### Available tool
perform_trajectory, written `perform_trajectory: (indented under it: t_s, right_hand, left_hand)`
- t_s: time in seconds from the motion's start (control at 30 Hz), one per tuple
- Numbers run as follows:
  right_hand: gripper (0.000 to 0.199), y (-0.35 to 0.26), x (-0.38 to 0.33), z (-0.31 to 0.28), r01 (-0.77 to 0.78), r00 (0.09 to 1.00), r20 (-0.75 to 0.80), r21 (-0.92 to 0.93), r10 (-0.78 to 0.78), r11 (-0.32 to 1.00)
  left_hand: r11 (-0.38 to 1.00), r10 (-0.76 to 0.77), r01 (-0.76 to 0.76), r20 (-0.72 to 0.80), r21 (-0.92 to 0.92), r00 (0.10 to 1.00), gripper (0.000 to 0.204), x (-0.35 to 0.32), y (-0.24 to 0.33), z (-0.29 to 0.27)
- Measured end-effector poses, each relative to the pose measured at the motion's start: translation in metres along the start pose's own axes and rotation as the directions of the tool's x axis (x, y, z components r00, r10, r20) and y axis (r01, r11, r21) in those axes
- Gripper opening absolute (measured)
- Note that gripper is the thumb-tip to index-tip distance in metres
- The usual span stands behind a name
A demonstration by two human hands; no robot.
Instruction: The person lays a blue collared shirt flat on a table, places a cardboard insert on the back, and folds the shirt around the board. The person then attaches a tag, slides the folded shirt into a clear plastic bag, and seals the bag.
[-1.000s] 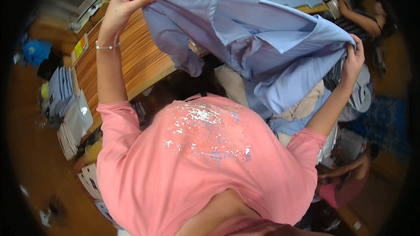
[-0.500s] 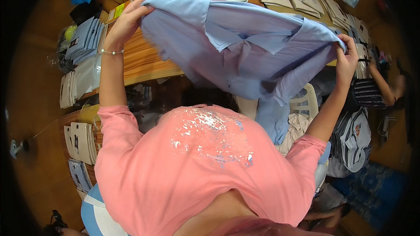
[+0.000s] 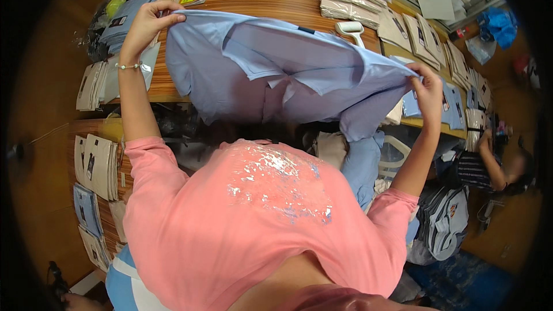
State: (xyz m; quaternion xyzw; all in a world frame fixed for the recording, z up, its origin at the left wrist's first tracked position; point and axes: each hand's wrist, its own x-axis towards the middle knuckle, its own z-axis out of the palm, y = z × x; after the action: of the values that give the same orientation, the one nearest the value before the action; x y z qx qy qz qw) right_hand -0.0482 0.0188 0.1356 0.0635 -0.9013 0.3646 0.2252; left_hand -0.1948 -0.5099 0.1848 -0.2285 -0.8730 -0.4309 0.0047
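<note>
A light blue collared shirt (image 3: 230, 92) is stretched wide between my two hands above the table's near edge. My left hand (image 3: 151, 22) pinches its left shoulder, thumb and fingers pressed together. At the other shoulder, my right hand (image 3: 425, 83) grips the cloth, lower than the left. The collar hangs open in the middle, with a dark label on the neckline at the back. Its lower part drops toward my chest, beyond the table edge. Behind the shirt on the table lies a white lint roller (image 3: 350, 30).
The wooden table (image 3: 259, 0) carries bagged beige garments (image 3: 348, 8) and blue ones at the back right. More folded blue shirts (image 3: 129, 20) lie at the left. A white plastic chair (image 3: 394, 152) holds blue cloth. At the right is another person in a striped top (image 3: 475, 170).
The stretched shirt has come lower and shifted left, its collar flattening out. Both hands moved down and left, the view swung, and the lint roller now shows more fully.
</note>
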Motion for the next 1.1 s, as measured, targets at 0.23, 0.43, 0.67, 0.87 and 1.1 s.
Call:
perform_trajectory:
  t_s: [0.23, 0.43, 0.67, 0.87, 1.1]
  right_hand:
    - [0.016, -0.061, 0.013, 0.029, 0.032, 0.981, -0.193, 0.285, 0.024, 0.958]
    - [0.025, 0.013, 0.091, 0.058, -0.447, 0.868, -0.098, 0.278, 0.488, 0.85]
    - [0.024, -0.125, 0.138, 0.004, 0.028, 0.891, -0.429, 0.382, 0.15, 0.924]
    - [0.033, -0.1, 0.145, 0.169, -0.446, 0.875, 0.255, 0.093, 0.412, 0.89]
    - [0.038, -0.2, 0.07, 0.36, -0.311, 0.606, 0.773, 0.447, -0.187, 0.839]
  left_hand:
    - [0.994, 0.051, -0.073, -0.259, -0.076, 0.964, 0.016, 0.023, -0.031, -0.036]
    - [0.967, 0.207, -0.238, -0.258, -0.092, 0.944, 0.018, 0.173, -0.071, 0.011]
    - [0.691, 0.441, -0.609, -0.44, -0.391, 0.783, 0.018, 0.255, -0.032, -0.027]
    - [0.719, 0.092, -0.286, -0.321, -0.633, 0.943, 0.025, 0.251, -0.227, -0.052]
    - [0.955, -0.289, 0.185, -0.604, -0.23, 0.742, 0.06, 0.162, -0.402, -0.068]
